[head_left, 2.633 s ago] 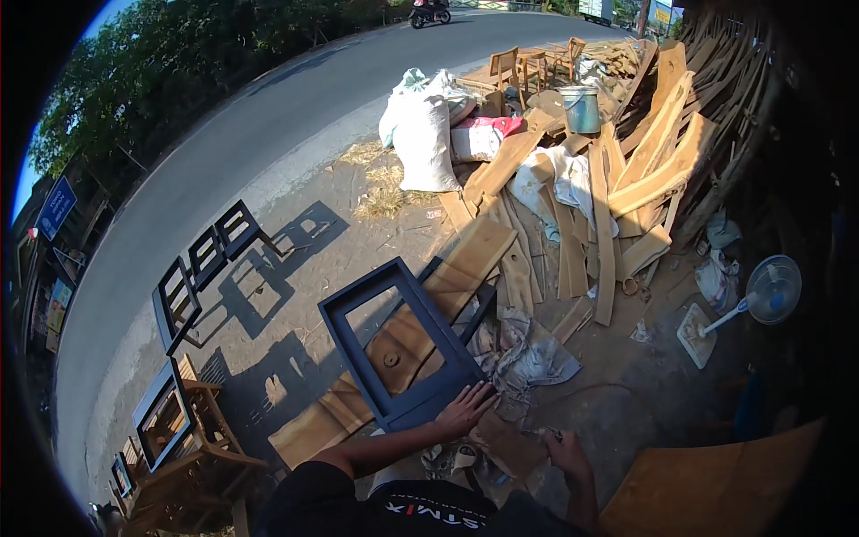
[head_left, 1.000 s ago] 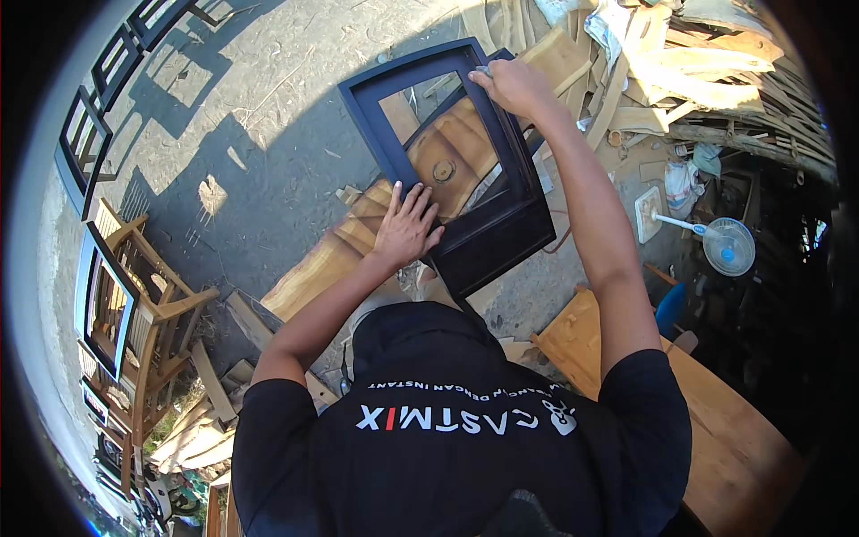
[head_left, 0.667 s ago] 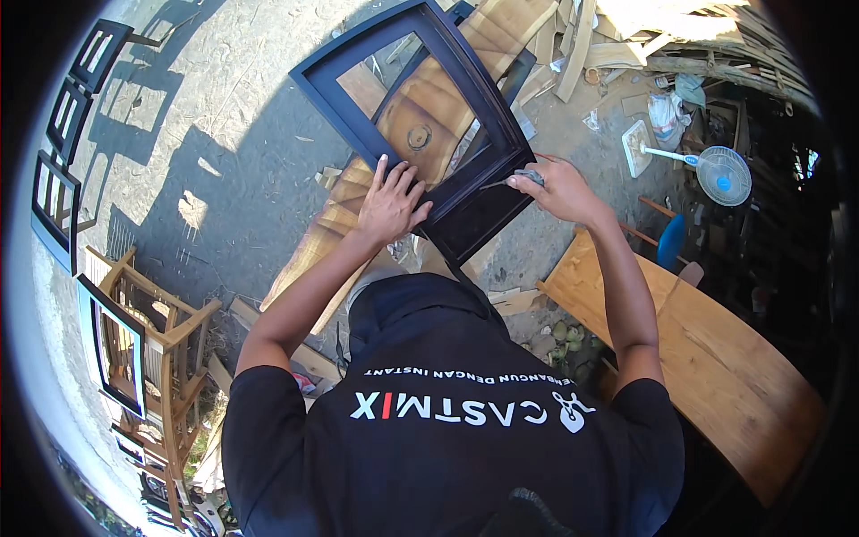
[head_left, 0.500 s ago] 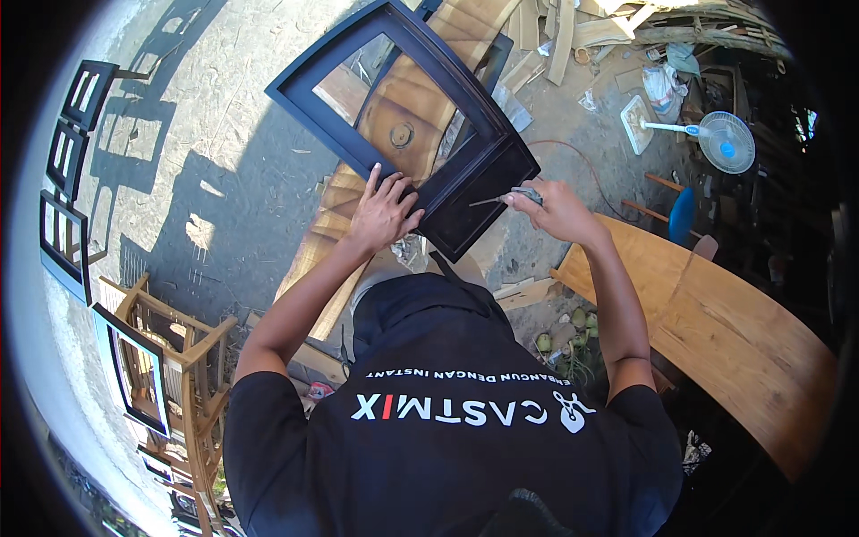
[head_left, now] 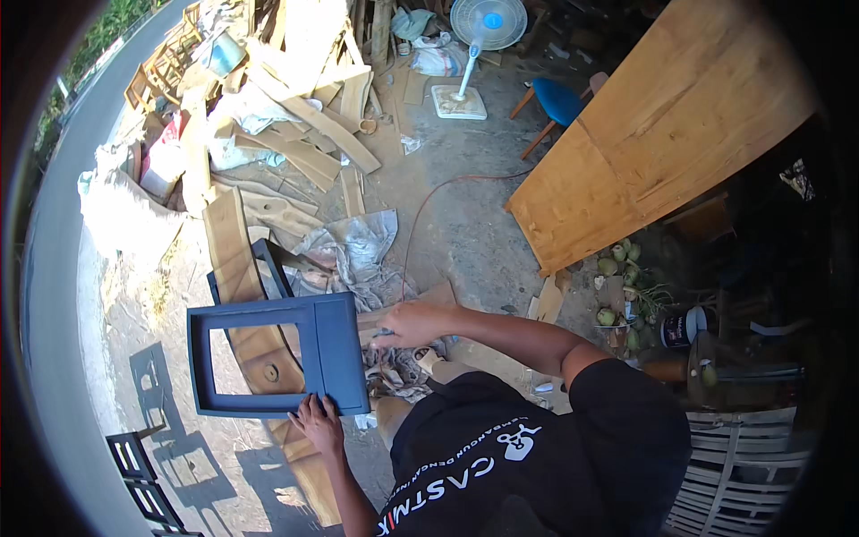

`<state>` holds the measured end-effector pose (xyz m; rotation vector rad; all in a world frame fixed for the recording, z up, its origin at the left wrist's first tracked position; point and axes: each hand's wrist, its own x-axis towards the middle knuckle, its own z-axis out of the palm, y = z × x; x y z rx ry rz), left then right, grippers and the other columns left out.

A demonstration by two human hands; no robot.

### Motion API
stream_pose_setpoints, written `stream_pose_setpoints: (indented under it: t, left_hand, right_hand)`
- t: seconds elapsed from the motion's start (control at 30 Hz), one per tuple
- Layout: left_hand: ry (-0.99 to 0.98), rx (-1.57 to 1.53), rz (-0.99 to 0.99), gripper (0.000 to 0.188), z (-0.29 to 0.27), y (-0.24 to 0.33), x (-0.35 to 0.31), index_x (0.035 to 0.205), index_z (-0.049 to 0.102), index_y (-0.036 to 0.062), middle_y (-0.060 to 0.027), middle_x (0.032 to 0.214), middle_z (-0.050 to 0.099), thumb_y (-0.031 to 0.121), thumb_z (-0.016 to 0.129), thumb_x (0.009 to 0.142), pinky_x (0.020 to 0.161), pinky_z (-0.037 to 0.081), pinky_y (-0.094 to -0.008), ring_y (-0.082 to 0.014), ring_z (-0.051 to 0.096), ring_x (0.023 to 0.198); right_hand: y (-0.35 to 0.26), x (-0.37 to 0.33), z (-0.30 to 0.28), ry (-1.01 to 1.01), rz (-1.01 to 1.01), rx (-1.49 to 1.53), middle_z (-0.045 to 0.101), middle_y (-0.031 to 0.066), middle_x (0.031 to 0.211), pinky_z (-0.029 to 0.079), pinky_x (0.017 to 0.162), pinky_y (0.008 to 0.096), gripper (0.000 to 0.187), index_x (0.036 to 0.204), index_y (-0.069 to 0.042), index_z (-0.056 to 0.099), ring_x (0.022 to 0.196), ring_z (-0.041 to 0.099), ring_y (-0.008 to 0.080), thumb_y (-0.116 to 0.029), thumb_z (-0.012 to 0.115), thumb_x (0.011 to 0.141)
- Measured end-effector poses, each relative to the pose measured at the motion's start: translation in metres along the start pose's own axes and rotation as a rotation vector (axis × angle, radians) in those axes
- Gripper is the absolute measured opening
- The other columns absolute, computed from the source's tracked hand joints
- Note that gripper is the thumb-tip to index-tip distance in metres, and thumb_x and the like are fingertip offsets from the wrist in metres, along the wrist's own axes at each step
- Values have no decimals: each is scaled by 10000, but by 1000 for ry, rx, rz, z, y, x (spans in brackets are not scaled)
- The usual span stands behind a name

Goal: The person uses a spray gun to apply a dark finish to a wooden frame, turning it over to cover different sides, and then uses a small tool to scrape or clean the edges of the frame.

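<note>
A dark blue-black wooden frame [head_left: 341,349] with a rectangular opening and a solid panel at its right end lies across a long brown plank [head_left: 234,242]. My left hand [head_left: 318,422] rests on its near edge, fingers spread over the rail. Just right of the panel, my right hand [head_left: 416,324] is closed round a small grey-handled tool [head_left: 383,332]. Most of that tool is hidden in my fist, and its kind is unclear. A thin red hose [head_left: 420,212] runs along the ground towards my right hand; whether it joins the tool is hidden.
Beyond lie scrap boards [head_left: 327,134] and a crumpled sheet [head_left: 358,237]. A standing fan [head_left: 470,63], a blue chair [head_left: 557,101] and a large wooden tabletop [head_left: 626,152] are ahead right. Green coconuts [head_left: 608,266] lie nearer. Black frames [head_left: 134,456] stand lower left.
My view has swung to the right, so the frame now appears lower and further left. My right hand has drawn off the panel to beside its right edge. My left hand stays on the frame.
</note>
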<state>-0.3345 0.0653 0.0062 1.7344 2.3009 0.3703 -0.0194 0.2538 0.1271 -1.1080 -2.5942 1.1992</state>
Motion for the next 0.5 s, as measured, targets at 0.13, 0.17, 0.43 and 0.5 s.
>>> stream_pose_setpoints:
  t: [0.13, 0.17, 0.43, 0.5]
  left_hand:
    - [119, 44, -78, 468, 0, 22, 2, 1345, 610, 39, -170, 1352, 602, 382, 528, 1037, 1204, 236, -589, -358, 552, 1281]
    - [149, 43, -30, 459, 0, 36, 4, 1341, 606, 33, -180, 1343, 601, 368, 528, 1039, 1180, 272, -581, -366, 555, 1269]
    - [173, -408, 368, 300, -24, 177, -12, 1270, 605, -16, -220, 1180, 643, 141, 551, 1020, 976, 479, -489, -410, 615, 1123]
    - [-106, -544, 432, 346, -25, 218, -17, 1302, 600, -8, -235, 1258, 646, 178, 590, 1010, 1035, 472, -433, -407, 619, 1189]
  right_hand:
    - [11, -11, 6, 168, -69, 48, 690, 286, 827, 550, 784, 531, 616, 916, 60, 683, 832, 683, 483, -534, 548, 1006]
    - [21, -19, 1, 236, -18, -37, 696, 265, 815, 551, 757, 521, 592, 910, 58, 677, 797, 686, 474, -509, 543, 1017]
    - [41, -87, -7, 425, -4, 581, 733, 171, 769, 570, 699, 464, 594, 972, 46, 694, 693, 734, 315, -526, 542, 1030]
    - [31, -96, -17, 461, -28, 695, 742, 169, 779, 575, 706, 464, 571, 1010, 40, 695, 703, 741, 315, -512, 551, 1031]
